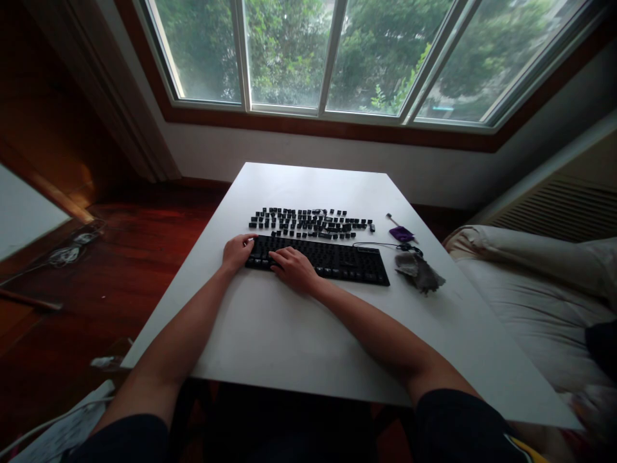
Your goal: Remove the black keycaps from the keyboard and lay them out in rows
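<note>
A black keyboard (332,258) lies across the white table, many of its key positions without caps and some keycaps fitted along the near edge. My left hand (238,251) is closed around its left end, with the fingertips at the upper left corner. Over the left part of the keyboard rests my right hand (295,269). Its fingers reach to the left, somewhat apart, with the tips touching the keys; nothing held shows between them. Just beyond the keyboard, loose black keycaps (308,222) stand in several rows.
To the keyboard's right lie a crumpled grey cloth (418,271), a purple cloth-like item (401,234), a small stick-like tool (390,217) and a black cable (376,244). The white table (289,334) stands before a window, with a light sofa (520,283) on the right.
</note>
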{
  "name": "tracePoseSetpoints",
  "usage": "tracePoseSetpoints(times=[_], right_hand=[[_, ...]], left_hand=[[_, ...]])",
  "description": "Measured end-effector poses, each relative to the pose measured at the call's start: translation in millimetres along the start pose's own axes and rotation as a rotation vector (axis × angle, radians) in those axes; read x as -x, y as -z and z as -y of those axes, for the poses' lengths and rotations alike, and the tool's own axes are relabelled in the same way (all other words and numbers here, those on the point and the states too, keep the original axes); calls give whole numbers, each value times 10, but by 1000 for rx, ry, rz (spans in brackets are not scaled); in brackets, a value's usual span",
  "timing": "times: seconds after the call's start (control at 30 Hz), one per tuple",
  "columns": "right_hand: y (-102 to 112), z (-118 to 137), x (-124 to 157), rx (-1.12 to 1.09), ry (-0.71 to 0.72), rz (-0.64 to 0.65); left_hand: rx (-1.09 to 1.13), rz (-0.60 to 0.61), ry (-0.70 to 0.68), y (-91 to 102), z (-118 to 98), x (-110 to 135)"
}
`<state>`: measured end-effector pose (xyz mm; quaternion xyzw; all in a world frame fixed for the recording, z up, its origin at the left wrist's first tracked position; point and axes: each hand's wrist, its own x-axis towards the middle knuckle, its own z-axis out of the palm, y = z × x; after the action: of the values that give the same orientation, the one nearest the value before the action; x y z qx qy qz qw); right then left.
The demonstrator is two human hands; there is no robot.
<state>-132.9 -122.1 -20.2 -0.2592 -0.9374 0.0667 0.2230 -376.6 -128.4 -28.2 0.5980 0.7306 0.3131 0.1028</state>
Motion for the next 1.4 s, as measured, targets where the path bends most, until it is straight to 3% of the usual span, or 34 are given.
tracePoseSetpoints(times=[0.37,0.87,1.1,1.27,1.4], right_hand=[[-16,125,25,215,55,48],[19,178,36,231,35,72],[78,105,172,10,2,-32],[208,-117,269,-72,-35,-154],[251,-234,304,-52,-84,-190]], left_hand=[[2,-8,-11,-14,24,-4],[-32,-8,-71,-23,-9,-9],[-117,-44,-197,-47,-237,-116],[-151,56,-296,-138,-495,-358],[-236,113,-263,-249,-562,-534]])
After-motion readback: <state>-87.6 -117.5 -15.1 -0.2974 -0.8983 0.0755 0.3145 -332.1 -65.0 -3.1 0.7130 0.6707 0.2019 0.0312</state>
